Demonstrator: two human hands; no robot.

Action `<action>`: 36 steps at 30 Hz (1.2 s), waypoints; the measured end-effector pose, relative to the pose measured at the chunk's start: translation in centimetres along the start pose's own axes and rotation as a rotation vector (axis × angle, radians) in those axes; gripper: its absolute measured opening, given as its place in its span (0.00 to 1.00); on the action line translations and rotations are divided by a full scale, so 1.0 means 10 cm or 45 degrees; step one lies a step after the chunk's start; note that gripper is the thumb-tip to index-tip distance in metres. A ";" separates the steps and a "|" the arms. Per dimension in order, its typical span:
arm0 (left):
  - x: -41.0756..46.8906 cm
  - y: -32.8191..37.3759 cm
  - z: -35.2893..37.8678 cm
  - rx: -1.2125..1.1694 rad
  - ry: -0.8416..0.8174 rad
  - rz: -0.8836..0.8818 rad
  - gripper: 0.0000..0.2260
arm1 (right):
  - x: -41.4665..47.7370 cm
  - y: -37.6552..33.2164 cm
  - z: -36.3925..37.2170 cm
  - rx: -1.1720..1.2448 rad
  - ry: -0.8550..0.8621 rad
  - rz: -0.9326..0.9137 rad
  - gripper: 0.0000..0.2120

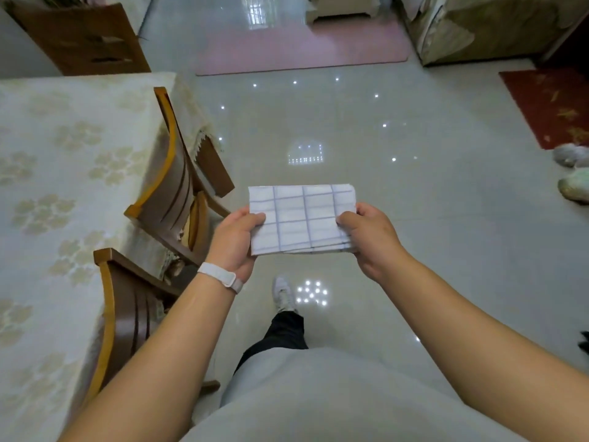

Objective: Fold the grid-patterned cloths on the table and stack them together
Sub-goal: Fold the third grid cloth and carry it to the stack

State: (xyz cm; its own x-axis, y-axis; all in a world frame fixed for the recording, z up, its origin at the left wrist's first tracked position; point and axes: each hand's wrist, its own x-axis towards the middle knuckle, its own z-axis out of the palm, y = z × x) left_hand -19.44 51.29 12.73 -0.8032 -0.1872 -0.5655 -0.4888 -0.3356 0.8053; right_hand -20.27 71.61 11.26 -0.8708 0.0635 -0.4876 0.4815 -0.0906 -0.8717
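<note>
We look down on a folded grid-patterned cloth (302,218), white with thin blue-grey lines, held in the air in front of the person's body and above the glossy tiled floor (430,218). It touches no furniture. Several layers show along its near edge; we cannot tell whether it is one cloth or more than one.

The left hand (234,242) grips the cloth's left edge, with its thumb pressed on top. The right hand (369,240) grips the cloth's right edge in the same way. The fingers of both hands lie under the cloth, out of our sight. A white wristband (220,277) circles the left wrist.

Left of the cloth stands the surface (63,186), draped in a pale flowered covering and cut off by the picture's left edge. Two wooden chairs (178,193) (127,314) are pushed in between the surface and the cloth.

Below the cloth we see one white shoe (283,293) and a dark trouser leg; the other foot is hidden by the person's light grey top.

Beyond the cloth lies a pink mat (302,49). To the far right of the cloth a red mat (551,103) runs off the frame. Near it sit pale rounded shapes (573,173), partly cut off and too blurred for us to name.
</note>
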 end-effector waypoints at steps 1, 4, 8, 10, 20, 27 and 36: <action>0.14 0.05 0.02 -0.021 -0.003 0.009 0.10 | 0.12 -0.05 0.04 -0.004 0.005 0.010 0.11; 0.59 0.22 0.09 -0.057 -0.052 0.033 0.15 | 0.50 -0.23 0.17 -0.024 0.032 0.020 0.12; 1.21 0.55 0.15 -0.078 -0.074 0.019 0.18 | 1.09 -0.54 0.42 -0.071 0.086 0.010 0.09; 1.47 0.73 0.17 -0.087 -0.045 0.018 0.12 | 1.35 -0.71 0.57 -0.107 0.100 0.007 0.09; 2.49 1.57 0.11 -0.072 0.020 0.034 0.02 | 2.38 -1.37 1.24 -0.096 0.040 -0.031 0.05; 2.86 1.85 0.27 -0.007 0.082 0.008 0.04 | 2.98 -1.62 1.30 -0.043 -0.031 0.000 0.05; 3.69 2.22 0.95 -0.065 0.292 0.024 0.05 | 4.17 -2.09 1.10 -0.077 -0.152 0.046 0.07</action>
State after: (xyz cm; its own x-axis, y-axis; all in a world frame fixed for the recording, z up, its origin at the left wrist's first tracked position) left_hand -63.17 45.70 11.40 -0.7111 -0.3967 -0.5805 -0.4515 -0.3753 0.8095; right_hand -67.75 65.26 9.62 -0.8566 -0.0577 -0.5127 0.5148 -0.0305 -0.8568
